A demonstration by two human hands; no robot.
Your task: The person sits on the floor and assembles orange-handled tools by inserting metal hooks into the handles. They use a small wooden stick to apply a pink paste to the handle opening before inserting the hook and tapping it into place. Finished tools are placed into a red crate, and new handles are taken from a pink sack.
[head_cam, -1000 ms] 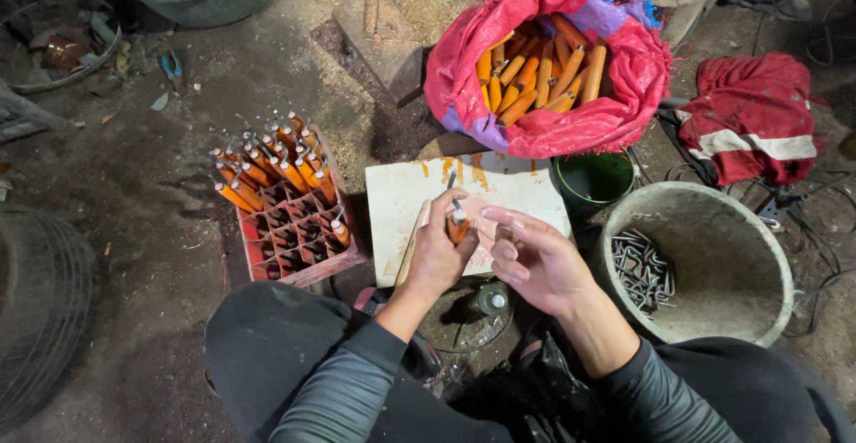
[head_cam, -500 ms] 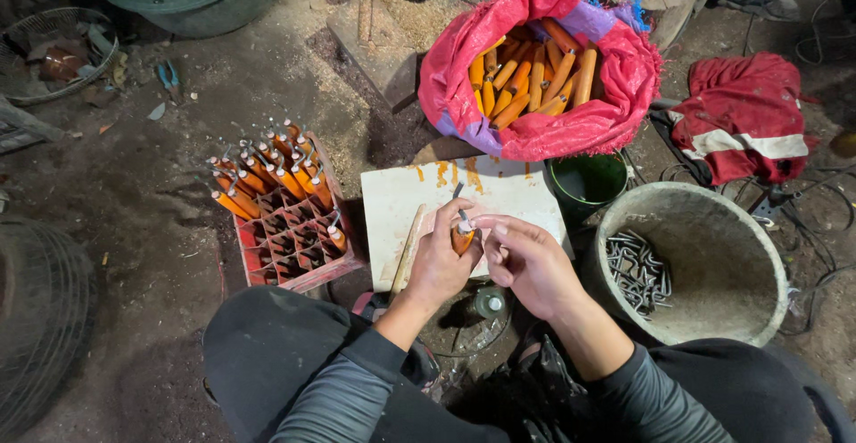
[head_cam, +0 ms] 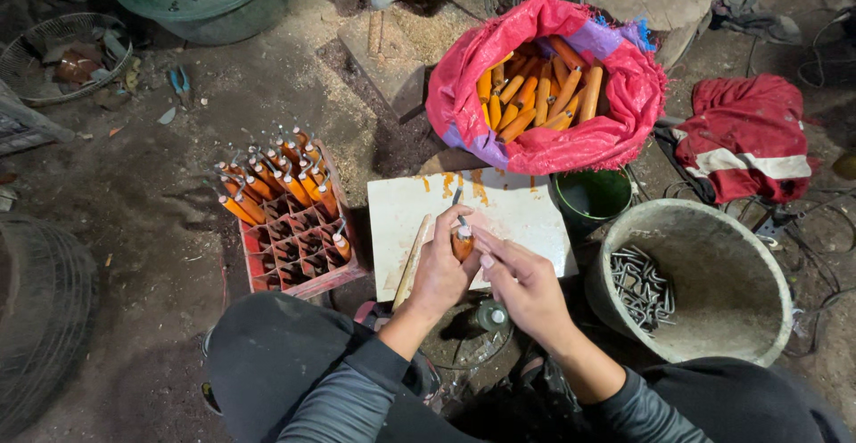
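The left hand [head_cam: 439, 269] is closed around one orange wooden handle [head_cam: 462, 243], gripping it from the side, with a thin metal blade [head_cam: 457, 200] standing up out of its top end. The right hand [head_cam: 522, 284] meets it from the other side, its fingertips [head_cam: 482, 249] pinched on the same handle, so both hands grasp this one piece. It is held just above the near edge of a white board [head_cam: 517, 211] that lies on the dirt floor [head_cam: 152, 229] and carries a few orange smears. One pale wooden stick [head_cam: 412, 260] lies along the board's left edge, partly under the left hand.

Left of the board stands one red divided crate [head_cam: 299, 251]; its far compartments hold finished orange-handled tools [head_cam: 272, 180], roughly fifteen (too crowded for an exact count), and one more sits alone in a nearer cell. Behind the board, one red and pink sack [head_cam: 553, 144] lies open, holding some fifteen or more bare orange handles [head_cam: 535, 91]. One small green bucket [head_cam: 590, 198] stands just beside the sack. Right of the hands, one large grey tub [head_cam: 713, 274] holds a heap of metal blades [head_cam: 640, 281], too many to count. One red cloth [head_cam: 744, 135] lies well apart to the right.
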